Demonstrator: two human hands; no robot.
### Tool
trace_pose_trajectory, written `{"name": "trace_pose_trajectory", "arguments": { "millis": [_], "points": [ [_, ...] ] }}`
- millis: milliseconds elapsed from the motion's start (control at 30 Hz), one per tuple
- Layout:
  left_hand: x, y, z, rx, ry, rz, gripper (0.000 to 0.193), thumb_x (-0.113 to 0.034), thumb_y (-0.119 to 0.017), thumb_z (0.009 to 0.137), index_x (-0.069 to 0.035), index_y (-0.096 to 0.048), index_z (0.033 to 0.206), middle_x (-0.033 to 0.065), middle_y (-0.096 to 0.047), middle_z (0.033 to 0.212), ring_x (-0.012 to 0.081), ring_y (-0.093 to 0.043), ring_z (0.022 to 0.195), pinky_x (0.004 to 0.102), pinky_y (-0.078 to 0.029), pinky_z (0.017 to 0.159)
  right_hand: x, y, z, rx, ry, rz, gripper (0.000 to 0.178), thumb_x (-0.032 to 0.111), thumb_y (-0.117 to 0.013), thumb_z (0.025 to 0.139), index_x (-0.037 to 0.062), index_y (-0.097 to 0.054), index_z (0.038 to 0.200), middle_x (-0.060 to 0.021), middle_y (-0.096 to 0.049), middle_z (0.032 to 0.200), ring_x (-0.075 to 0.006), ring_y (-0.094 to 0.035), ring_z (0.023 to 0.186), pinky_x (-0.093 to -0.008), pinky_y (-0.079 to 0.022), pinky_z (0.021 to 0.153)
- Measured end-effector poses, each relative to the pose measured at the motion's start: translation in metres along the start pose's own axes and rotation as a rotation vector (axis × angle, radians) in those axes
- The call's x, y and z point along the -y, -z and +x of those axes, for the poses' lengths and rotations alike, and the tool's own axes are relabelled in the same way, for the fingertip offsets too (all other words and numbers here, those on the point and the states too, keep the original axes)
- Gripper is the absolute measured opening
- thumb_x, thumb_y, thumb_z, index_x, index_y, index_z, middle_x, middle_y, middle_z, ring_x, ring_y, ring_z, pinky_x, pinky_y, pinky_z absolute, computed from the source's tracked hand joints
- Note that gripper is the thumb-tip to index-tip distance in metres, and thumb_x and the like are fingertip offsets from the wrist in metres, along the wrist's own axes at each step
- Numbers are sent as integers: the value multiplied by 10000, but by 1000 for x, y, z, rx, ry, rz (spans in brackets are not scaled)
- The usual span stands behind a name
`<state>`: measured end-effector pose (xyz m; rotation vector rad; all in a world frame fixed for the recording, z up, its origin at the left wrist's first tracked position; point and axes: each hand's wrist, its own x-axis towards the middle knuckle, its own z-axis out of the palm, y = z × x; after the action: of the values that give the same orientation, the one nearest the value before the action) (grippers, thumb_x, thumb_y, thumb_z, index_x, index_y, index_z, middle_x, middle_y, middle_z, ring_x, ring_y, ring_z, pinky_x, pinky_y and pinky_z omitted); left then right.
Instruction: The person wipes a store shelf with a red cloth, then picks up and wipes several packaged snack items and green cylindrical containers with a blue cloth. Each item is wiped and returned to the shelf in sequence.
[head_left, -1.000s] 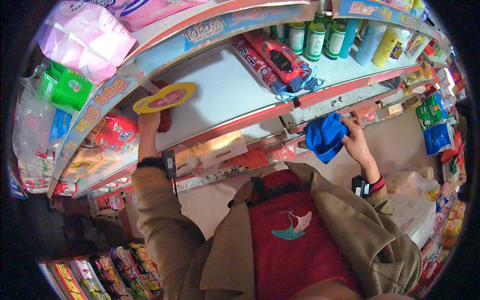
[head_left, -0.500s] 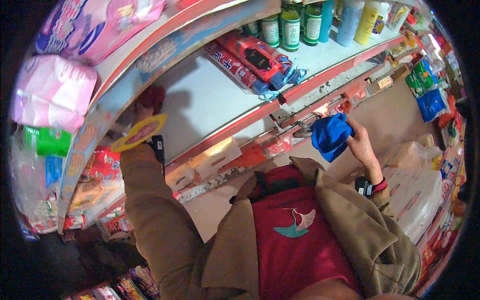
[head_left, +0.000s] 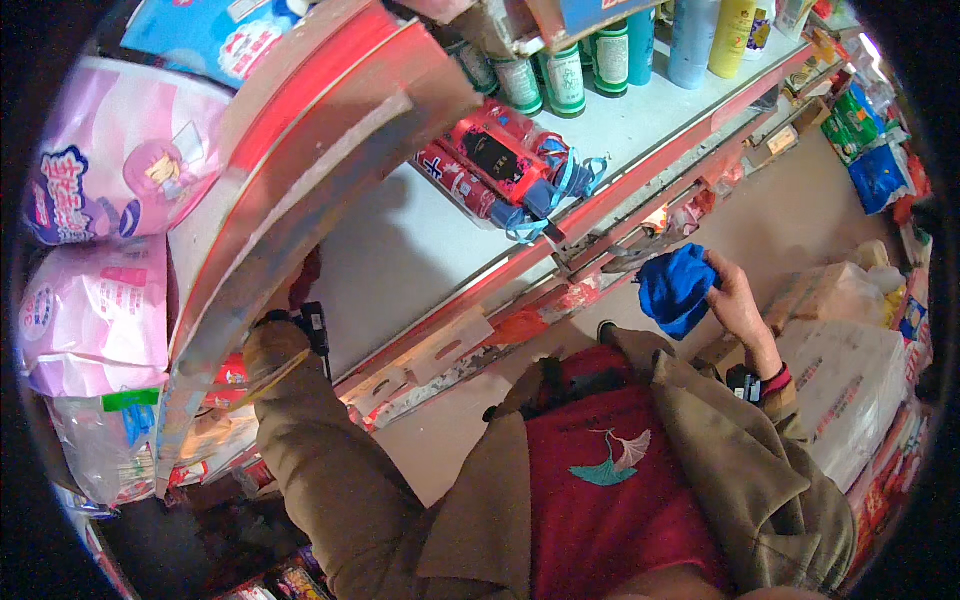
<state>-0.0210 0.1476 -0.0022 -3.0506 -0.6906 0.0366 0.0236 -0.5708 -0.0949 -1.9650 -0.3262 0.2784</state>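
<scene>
My right hand (head_left: 738,305) is closed on a crumpled blue cloth (head_left: 672,290), fingers and thumb pinching its right side. The cloth hangs in front of the shelf's edge, apart from it. My left forearm (head_left: 330,430), in a brown sleeve with a black device at the wrist, reaches over the white shelf (head_left: 400,250) on the left. The upper shelf's curved edge (head_left: 330,160) hides that hand and its fingers. Something dark red (head_left: 305,282) shows just beyond the wrist; I cannot make out what it is. Red wrapped bottles (head_left: 490,165) with blue ribbon lie on the white shelf.
Several green bottles (head_left: 563,85) stand behind the red ones, a yellow bottle (head_left: 735,40) farther right. Pink packages (head_left: 105,310) fill the upper left. A thin yellow hanging tag (head_left: 270,382) crosses my left sleeve. A plastic-wrapped white bundle (head_left: 840,390) stands at right.
The view has shifted, and the upper shelf's edge now covers more of the shelf and my left hand. The blue cloth and my right hand appear slightly lower and farther right.
</scene>
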Motion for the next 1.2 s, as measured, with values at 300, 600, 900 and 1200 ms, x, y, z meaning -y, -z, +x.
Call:
{"name": "trace_pose_trajectory", "arguments": {
  "millis": [300,600,900,1200],
  "points": [
    [-105,-6,29,18,-75,-63,710,-409,-560,937,20,-345,1460,257,-377,1483,387,-365,1386,415,-280,1157,-11,10,24,99,0,22,267,-9,-573,841,-47,-574,1105,-99,-586,795,-109,-534,808,-322,-498,733],
    [-167,-11,25,164,31,-153,760,-425,-564,933,41,-313,1478,283,-339,1511,398,-343,1405,405,-265,1170,-10,28,23,142,-34,16,244,-6,-585,836,-45,-579,1077,-95,-552,766,-100,-524,785,-316,-487,706],
    [-185,-16,-13,18,-183,-33,711,-320,-597,914,45,-320,1458,305,-332,1485,458,-356,1359,457,-308,1143,-18,35,18,147,-4,49,316,-63,-556,809,-41,-579,1124,-101,-611,842,-124,-563,819,-298,-492,741],
    [-194,-2,-54,-25,-203,-110,708,-292,-673,845,49,-396,1401,305,-450,1393,473,-427,1285,489,-340,1106,-26,42,33,214,-43,50,391,-112,-500,787,-53,-573,1166,-60,-634,928,-109,-575,890,-276,-498,781]
  ]
}}
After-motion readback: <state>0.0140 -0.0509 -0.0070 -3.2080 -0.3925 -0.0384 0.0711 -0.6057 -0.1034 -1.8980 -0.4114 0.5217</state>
